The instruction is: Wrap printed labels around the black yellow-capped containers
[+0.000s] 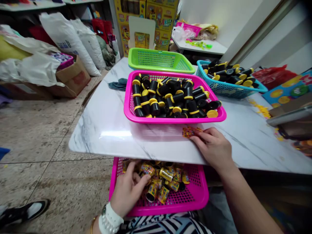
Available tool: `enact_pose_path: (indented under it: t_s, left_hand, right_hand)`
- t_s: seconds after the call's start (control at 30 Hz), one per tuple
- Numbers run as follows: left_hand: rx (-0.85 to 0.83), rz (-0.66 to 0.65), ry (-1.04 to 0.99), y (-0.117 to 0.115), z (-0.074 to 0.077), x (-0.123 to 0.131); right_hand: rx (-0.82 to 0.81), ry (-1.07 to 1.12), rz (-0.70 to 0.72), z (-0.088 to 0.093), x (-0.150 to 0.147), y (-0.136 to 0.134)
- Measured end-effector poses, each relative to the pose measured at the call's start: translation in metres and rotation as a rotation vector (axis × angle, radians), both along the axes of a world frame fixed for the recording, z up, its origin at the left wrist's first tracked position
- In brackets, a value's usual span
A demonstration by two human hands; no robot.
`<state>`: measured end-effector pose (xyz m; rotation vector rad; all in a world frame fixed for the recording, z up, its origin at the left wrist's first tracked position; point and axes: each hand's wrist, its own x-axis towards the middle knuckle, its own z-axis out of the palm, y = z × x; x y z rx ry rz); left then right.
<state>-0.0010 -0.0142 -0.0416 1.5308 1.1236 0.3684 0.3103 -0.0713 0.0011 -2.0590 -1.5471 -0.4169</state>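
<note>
My left hand (129, 187) reaches into the lower pink basket (195, 203), which rests on my lap. Its thumb and fingers are apart, over small cylinders in yellow printed wraps (166, 174); its fingertips are partly hidden among them. Just above the white tabletop, my right hand (215, 148) pinches a small flat orange-and-red printed sleeve (190, 132) between thumb and fingers. Right behind that sleeve stands the upper pink basket (175, 120), filled with bare black cylinders with yellow caps (168, 94).
A green basket (161, 60) stands behind the upper pink one. To its right, a blue basket (224, 87) holds more black-and-yellow cylinders. A dark cloth (118, 84) lies at the table's left edge. White sacks (68, 42) and a cardboard box (73, 78) stand on the floor.
</note>
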Motion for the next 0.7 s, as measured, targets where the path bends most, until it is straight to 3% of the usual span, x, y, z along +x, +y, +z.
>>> enact_pose_path:
  t_s: [0.07, 0.13, 0.3, 0.4, 0.57, 0.7]
  left_hand:
    - [0.153, 0.016, -0.015, -0.002, 0.005, 0.0]
    - [0.189, 0.023, -0.08, -0.004, 0.013, 0.004]
    - [0.187, 0.078, -0.262, 0.004, 0.043, 0.036]
    - [0.102, 0.08, -0.341, 0.018, 0.054, 0.058]
    - [-0.236, -0.053, -0.505, 0.042, 0.056, 0.064]
    - [-0.27, -0.176, -0.422, 0.045, 0.058, 0.057]
  right_hand:
    - [-0.056, -0.068, 0.023, -0.008, 0.009, 0.009]
    - [-0.036, -0.089, 0.071, -0.013, 0.004, 0.011]
    - [0.094, -0.028, 0.2, -0.008, -0.045, 0.0]
    - [0.187, 0.075, 0.288, -0.001, -0.078, -0.005]
    - [0.101, 0.446, 0.36, 0.012, -0.096, -0.006]
    - [-0.198, 0.919, 0.389, 0.023, -0.088, 0.0]
